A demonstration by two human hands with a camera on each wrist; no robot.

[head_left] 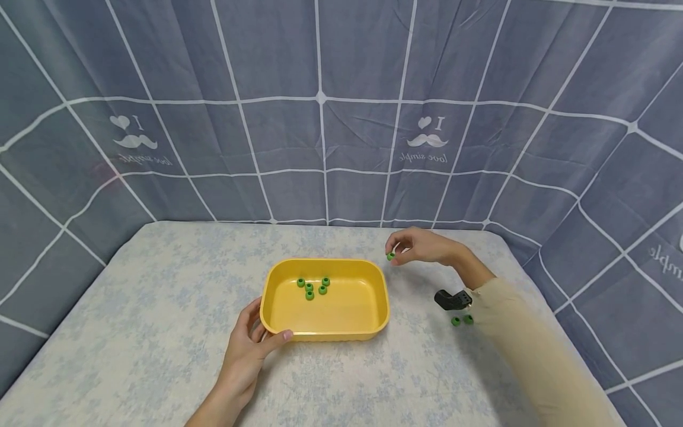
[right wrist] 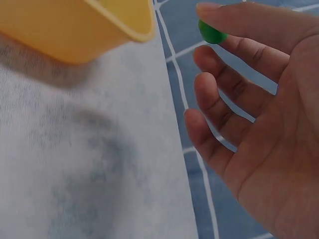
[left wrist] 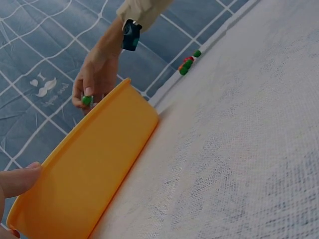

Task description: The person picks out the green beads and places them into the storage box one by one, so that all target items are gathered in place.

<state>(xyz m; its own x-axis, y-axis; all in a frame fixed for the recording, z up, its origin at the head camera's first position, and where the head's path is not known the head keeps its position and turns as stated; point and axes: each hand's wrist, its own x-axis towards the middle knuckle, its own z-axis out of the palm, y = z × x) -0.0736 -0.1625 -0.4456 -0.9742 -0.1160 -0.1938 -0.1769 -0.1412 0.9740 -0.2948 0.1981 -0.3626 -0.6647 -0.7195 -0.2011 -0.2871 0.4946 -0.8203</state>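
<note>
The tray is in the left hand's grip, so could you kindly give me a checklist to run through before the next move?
1. Left hand steadies the tray: ok, it grips the near left corner.
2. Right hand pinches a bead: ok.
3. Held bead above tray: not ok, it is off to the right.
4. Room in tray: ok, free space around five beads.
5. Other beads in tray: not ok, some lie on the table.
6. Pinch firm enough: cannot tell.

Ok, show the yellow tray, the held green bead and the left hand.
Yellow tray (head_left: 344, 309), head view, bare floor.
Held green bead (right wrist: 212, 33), right wrist view, rounded side.
Left hand (head_left: 248, 350), head view, its middle.
</note>
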